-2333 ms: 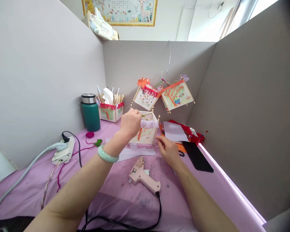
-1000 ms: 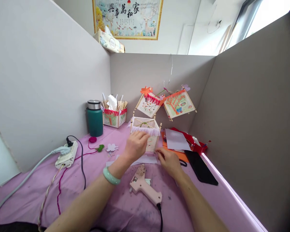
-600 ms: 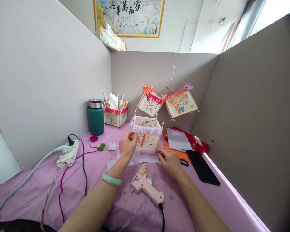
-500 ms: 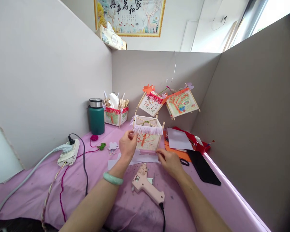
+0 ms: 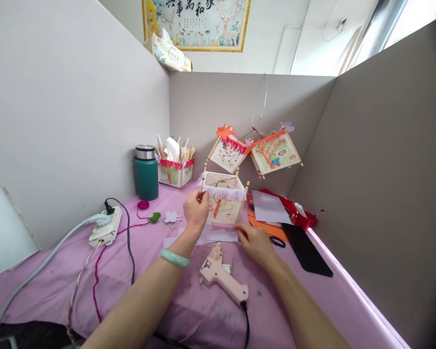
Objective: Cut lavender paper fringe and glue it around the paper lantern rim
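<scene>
Lantern (image 5: 225, 209) between left grip (image 5: 196, 210), pinched at fringe (image 5: 227, 194), and right grip (image 5: 255, 241), pinched at base (image 5: 221, 222).

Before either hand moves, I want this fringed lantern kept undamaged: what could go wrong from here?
The glue gun lies with its nozzle toward the pale paper strips; if hot, which I can't tell, it might burn skin or mark them.

The left hand is at the left end of the lilac fringe on the lantern, so a tug might tear it.

The black cord runs between the forearms, where a snag could drag the glue gun.
</scene>
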A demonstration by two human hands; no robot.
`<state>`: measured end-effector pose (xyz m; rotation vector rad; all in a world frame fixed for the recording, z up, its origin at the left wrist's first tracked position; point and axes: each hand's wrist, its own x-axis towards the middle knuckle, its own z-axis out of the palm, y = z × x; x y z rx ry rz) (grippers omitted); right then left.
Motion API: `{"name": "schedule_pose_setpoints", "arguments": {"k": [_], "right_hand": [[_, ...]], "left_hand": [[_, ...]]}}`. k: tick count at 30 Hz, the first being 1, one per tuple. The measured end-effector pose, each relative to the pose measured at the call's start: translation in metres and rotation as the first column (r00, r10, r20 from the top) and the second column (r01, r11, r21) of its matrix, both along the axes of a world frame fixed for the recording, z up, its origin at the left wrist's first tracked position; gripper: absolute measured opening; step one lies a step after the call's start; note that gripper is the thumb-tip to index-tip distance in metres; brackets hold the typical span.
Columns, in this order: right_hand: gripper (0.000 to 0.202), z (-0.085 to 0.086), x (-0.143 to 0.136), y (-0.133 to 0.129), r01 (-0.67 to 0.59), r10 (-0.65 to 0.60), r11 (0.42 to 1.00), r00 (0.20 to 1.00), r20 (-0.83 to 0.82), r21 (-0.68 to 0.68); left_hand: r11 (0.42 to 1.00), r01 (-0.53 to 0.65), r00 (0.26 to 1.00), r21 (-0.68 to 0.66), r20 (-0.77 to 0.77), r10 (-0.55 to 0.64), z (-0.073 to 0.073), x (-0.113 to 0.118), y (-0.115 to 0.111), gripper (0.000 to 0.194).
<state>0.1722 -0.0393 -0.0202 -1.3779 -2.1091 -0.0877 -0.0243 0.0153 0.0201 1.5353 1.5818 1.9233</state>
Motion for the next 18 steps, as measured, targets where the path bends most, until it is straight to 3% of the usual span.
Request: {"name": "schedule_pose_setpoints", "arguments": {"k": [5, 10, 15, 18], "right_hand": [[0.025, 0.0, 0.0, 0.0, 0.001, -0.001, 1.0, 1.0, 0.01, -0.006], [0.024, 0.0, 0.0, -0.001, -0.013, 0.013, 1.0, 1.0, -0.001, -0.004], [0.025, 0.001, -0.002, -0.001, -0.023, 0.023, 1.0, 1.0, -0.012, -0.014], [0.025, -0.001, -0.002, -0.002, -0.035, 0.034, 0.999, 0.999, -0.029, -0.032]], "left_hand": [[0.987, 0.089, 0.984, -0.134, 0.168, -0.066, -0.006, 0.004, 0.006, 0.018], [0.986, 0.141, 0.96, -0.086, 0.256, -0.115, -0.008, 0.008, 0.002, 0.02], [0.948, 0.317, 0.81, 0.023, 0.513, -0.283, 0.001, 0.01, -0.008, 0.021], [0.944, 0.323, 0.753, 0.066, 0.586, -0.299, 0.004, 0.01, -0.008, 0.021]]}}
